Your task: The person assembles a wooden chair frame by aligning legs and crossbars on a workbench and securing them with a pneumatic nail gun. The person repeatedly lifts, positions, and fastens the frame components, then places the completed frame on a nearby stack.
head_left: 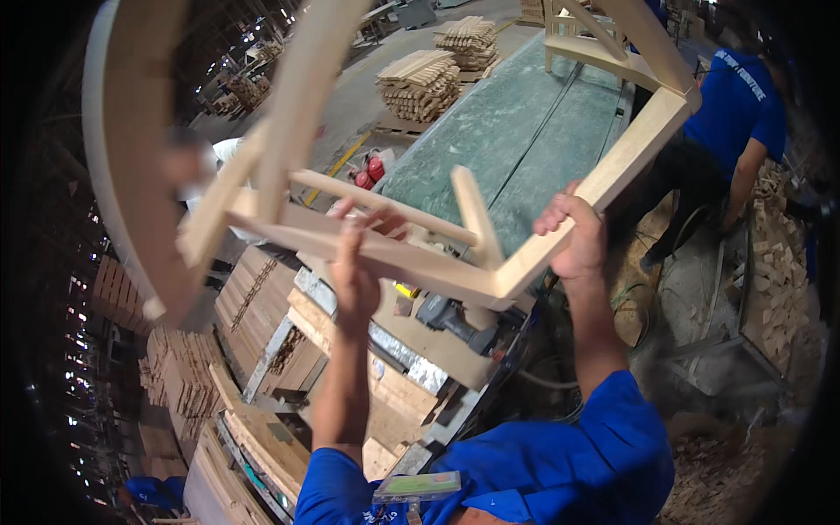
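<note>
**Both hands up on a bare wood chair frame**

Left hand (354, 271) raised, fingers wrapped over a pale rail of the wooden chair frame (420, 262), thumb tucked behind. Right hand (573, 232) clamped round the frame's corner piece, knuckles up, gripping just above the mitred joint. Frame held high and tilted in front of the face, one long curved part (131, 157) sweeping off to the left, another leg reaching toward the top right.

Below the hands: a cluttered counter (411, 367) with flat boards, metal strips and a dark power tool (455, 319). Beyond it, a long green counter (525, 131) running away up the middle. Red fire extinguishers (367, 171) on the floor beside it, near a yellow floor line. Stacks of cut wood pieces (424, 83) further back. Small greenish rectangular badge (418, 486) clipped at the chest on the blue shirt. Another person in a blue shirt (731, 114) bent over on the right, next to a heap of offcuts (779, 271).
</note>
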### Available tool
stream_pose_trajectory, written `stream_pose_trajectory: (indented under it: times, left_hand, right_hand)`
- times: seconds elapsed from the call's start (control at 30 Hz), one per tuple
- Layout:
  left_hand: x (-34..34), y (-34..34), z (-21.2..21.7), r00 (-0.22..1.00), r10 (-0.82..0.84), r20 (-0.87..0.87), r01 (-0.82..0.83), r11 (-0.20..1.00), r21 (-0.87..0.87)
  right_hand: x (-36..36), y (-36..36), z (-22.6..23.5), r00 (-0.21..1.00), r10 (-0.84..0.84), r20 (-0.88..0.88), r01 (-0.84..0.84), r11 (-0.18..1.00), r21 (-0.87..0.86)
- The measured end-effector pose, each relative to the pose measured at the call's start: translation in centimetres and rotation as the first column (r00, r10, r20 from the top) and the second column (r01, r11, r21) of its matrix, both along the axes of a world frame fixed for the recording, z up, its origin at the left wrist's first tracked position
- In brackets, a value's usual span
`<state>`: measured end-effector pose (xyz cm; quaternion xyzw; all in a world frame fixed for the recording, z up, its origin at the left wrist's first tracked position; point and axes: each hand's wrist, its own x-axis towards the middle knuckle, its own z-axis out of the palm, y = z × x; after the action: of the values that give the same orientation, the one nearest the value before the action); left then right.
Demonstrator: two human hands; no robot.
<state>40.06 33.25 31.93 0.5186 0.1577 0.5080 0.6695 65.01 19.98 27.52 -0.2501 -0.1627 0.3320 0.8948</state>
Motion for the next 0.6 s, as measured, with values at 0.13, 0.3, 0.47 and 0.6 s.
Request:
stream_pose_trajectory:
  times: [0.13,0.3,0.47,0.6]
  left_hand:
    - [9.9,6.1,-9.0,0.999,-0.010,-0.052,-0.009,0.939,-0.345]
    - [16.8,12.2,-12.4,0.962,-0.131,-0.240,0.036,0.932,-0.361]
    - [20.1,15.9,-9.3,0.900,-0.243,-0.362,0.189,0.966,-0.179]
    - [9.9,14.2,-10.5,0.754,-0.096,-0.649,0.195,0.977,0.082]
  right_hand:
    - [9.1,2.3,-2.2,0.986,-0.092,0.139,0.121,0.969,-0.216]
    - [18.1,9.8,-7.0,0.993,-0.029,0.117,0.078,0.895,-0.439]
    - [29.6,17.8,-6.1,0.986,-0.031,0.165,0.111,0.855,-0.506]
    - [29.4,26.2,-11.9,0.983,0.043,0.177,0.079,0.774,-0.628]
